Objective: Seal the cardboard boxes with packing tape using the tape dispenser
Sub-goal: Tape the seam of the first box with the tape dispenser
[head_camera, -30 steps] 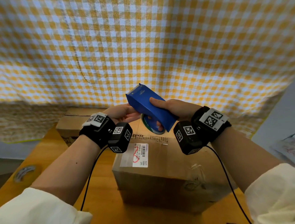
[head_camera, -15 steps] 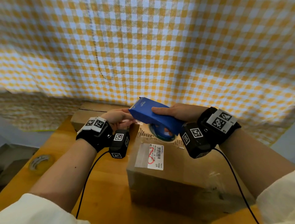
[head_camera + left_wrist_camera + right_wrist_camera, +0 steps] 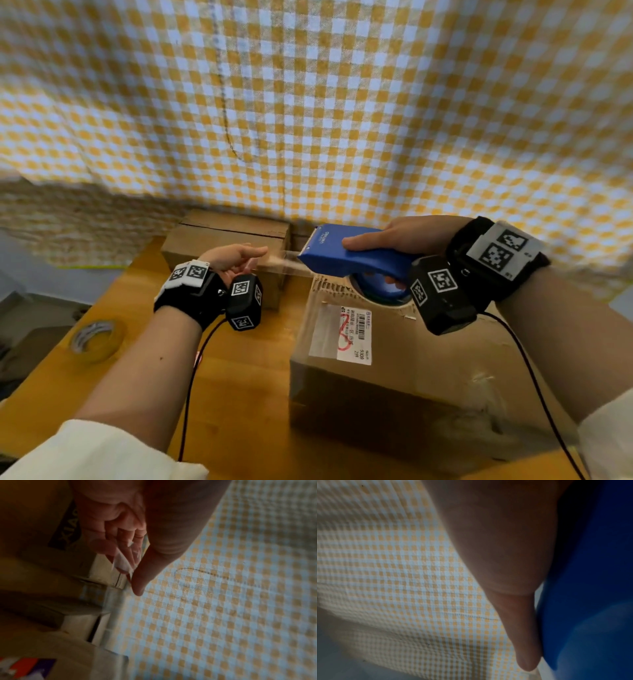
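My right hand (image 3: 404, 236) grips the blue tape dispenser (image 3: 346, 255) above the far edge of the big cardboard box (image 3: 394, 370), which carries a white shipping label (image 3: 342, 334). A strip of clear tape (image 3: 284, 262) runs leftward from the dispenser's mouth to my left hand (image 3: 236, 257), which pinches the tape end (image 3: 122, 562) between thumb and fingers. In the right wrist view my thumb lies along the blue dispenser (image 3: 590, 588). A second, smaller cardboard box (image 3: 222, 240) stands behind my left hand.
A spare roll of clear tape (image 3: 96, 339) lies on the wooden table (image 3: 239, 394) at the left. A yellow-and-white checked cloth (image 3: 308, 102) hangs behind the boxes. Cables run from both wrist cameras toward me.
The left hand has drawn away to the left, pulling a strip of tape out of the dispenser. The dispenser has tilted flatter and lower over the big box.
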